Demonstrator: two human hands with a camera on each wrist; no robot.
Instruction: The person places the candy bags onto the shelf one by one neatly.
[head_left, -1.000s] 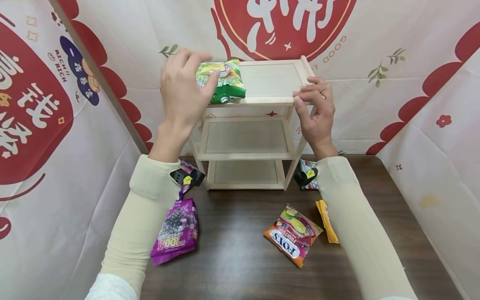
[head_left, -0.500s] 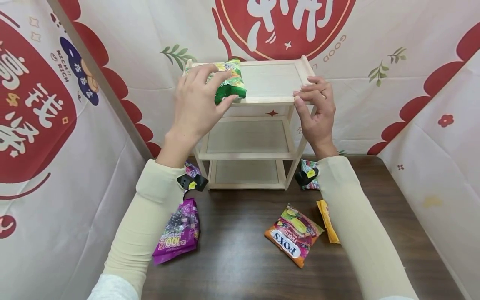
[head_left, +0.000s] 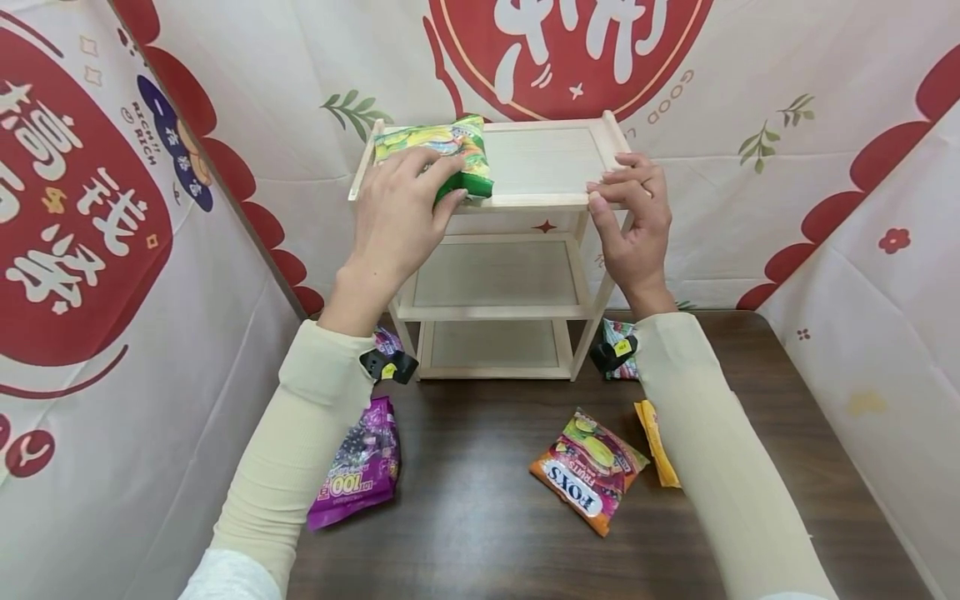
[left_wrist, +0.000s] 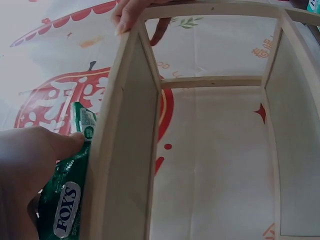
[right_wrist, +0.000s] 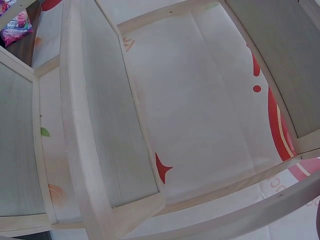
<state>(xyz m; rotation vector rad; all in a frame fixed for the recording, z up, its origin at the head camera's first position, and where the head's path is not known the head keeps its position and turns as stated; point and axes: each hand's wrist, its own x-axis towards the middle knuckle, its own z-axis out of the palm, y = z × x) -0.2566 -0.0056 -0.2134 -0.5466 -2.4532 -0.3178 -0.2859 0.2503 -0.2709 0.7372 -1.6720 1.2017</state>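
A green and yellow candy bag (head_left: 468, 154) marked FOX'S lies on the left part of the top board of a light wooden three-tier shelf (head_left: 495, 312). My left hand (head_left: 401, 208) is bent over the bag's near left side and holds it. In the left wrist view the thumb of the left hand (left_wrist: 35, 150) lies against the green end of the bag (left_wrist: 65, 200), right by the board's front edge. With my right hand (head_left: 633, 217) I grip the front right corner of the top board. The right wrist view shows the shelf frame (right_wrist: 80, 125) but not that hand.
On the dark wooden table (head_left: 465, 500) lie a purple candy bag (head_left: 360, 467) at left and an orange-red FOX'S bag (head_left: 588, 471) at right. A yellow packet (head_left: 656, 442) is partly behind my right sleeve. More packets flank the shelf's feet. Printed cloth walls (head_left: 862, 250) stand around.
My left hand has come right and slightly down, from the bag's left side onto its near edge. The bag has barely moved. My right hand stays on the shelf corner.
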